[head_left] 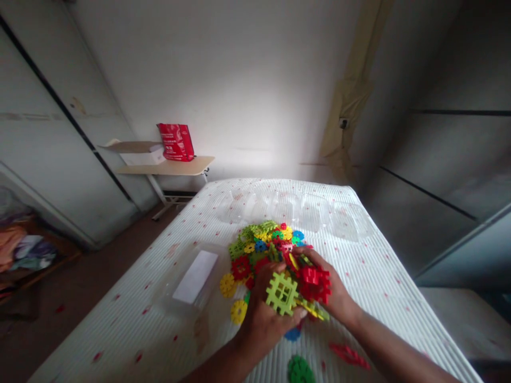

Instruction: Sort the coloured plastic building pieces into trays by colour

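Observation:
My left hand [261,314] is closed around a lime-green square interlocking block [282,293], held above the mattress. Close against it, my right hand [337,290] grips a red square interlocking block [315,283]. More green and yellow pieces [311,307] show between the two hands; which hand bears them I cannot tell. Beyond the hands lies a heap of red, green, yellow and blue building pieces [259,246], some square, some flower-shaped. Yellow flower discs [238,312] lie left of my left hand. Nearer to me are a green disc [300,369] and a red piece [349,355].
Several clear plastic containers [315,213] stand in a row at the mattress's far end. A clear tray [165,298] with a white paper [195,276] lies left of the heap. Past the mattress [131,319], a small table [179,167] carries a red bag [175,142] and a box [141,155].

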Available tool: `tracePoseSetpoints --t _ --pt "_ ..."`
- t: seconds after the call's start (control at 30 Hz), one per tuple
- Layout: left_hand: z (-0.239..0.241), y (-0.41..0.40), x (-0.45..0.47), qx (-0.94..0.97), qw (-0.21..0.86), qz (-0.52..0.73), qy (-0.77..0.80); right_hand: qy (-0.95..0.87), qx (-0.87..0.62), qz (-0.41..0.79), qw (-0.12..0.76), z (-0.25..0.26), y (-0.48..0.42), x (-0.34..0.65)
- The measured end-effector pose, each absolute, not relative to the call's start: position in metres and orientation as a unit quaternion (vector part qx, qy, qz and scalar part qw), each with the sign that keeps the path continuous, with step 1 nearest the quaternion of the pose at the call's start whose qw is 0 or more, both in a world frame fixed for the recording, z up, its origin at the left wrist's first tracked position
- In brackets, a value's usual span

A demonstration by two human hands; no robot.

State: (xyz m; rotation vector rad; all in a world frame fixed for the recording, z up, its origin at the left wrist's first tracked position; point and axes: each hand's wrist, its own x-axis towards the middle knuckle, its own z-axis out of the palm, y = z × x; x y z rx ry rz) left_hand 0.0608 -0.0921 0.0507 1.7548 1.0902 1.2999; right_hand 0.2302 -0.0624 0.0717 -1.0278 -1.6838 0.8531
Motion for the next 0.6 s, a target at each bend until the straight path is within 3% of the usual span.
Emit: tracePoseSetpoints --t 0.37,0.6 --pt "0.067 -0.067 0.037 0.761 0.272 0.302 0.506 -0.782 -0.486 0.189 0.342 0.083 -0.011 0.235" --pt "0.084 -0.024 0.016 0.742 0.239 0.29 0.555 -0.785 -0.538 0.113 0.286 0.057 0.027 0.246"
